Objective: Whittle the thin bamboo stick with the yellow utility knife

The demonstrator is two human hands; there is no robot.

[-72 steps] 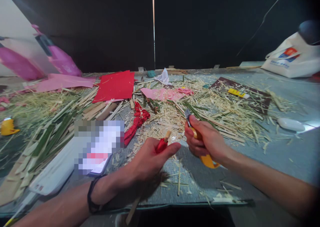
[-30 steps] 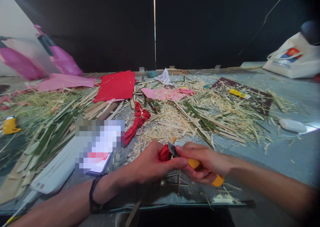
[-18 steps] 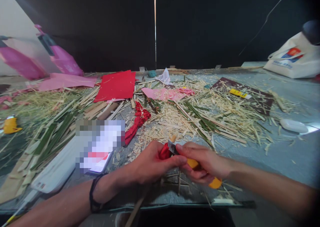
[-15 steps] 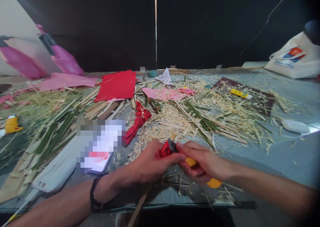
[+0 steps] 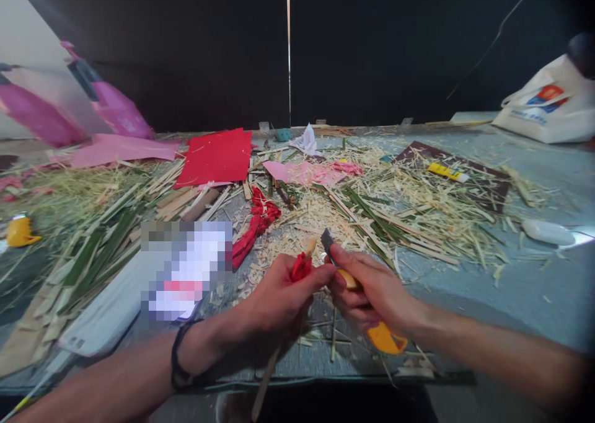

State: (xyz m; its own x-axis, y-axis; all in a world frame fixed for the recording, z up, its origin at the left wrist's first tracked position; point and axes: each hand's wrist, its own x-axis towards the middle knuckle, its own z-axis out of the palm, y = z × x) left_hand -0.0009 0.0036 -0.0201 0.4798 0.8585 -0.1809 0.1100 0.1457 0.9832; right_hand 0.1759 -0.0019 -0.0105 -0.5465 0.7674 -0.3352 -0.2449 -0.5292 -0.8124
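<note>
Low in the middle of the head view, my left hand (image 5: 283,296) is closed around a thin bamboo strip (image 5: 266,382). Red crumpled paper (image 5: 301,267) wraps the strip near its upper end, and a pale tip sticks out above. My right hand (image 5: 369,286) grips a yellow utility knife (image 5: 385,337). Its dark blade (image 5: 327,239) points up and stands just right of the strip's tip, apart from it. The two hands meet at the left thumb. My fingers hide part of the knife handle and of the strip.
Bamboo shavings (image 5: 320,215) and green strips (image 5: 367,215) litter the table. Red paper sheets (image 5: 216,156), a twisted red paper piece (image 5: 255,224), a phone (image 5: 190,274) and a white power bank (image 5: 105,311) lie left. A yellow tube (image 5: 447,172) and a white bag (image 5: 551,103) are right.
The knife blade has moved off the red paper, to the right and upward. The red-wrapped tip now shows free, tilted slightly left. My right hand still holds the knife.
</note>
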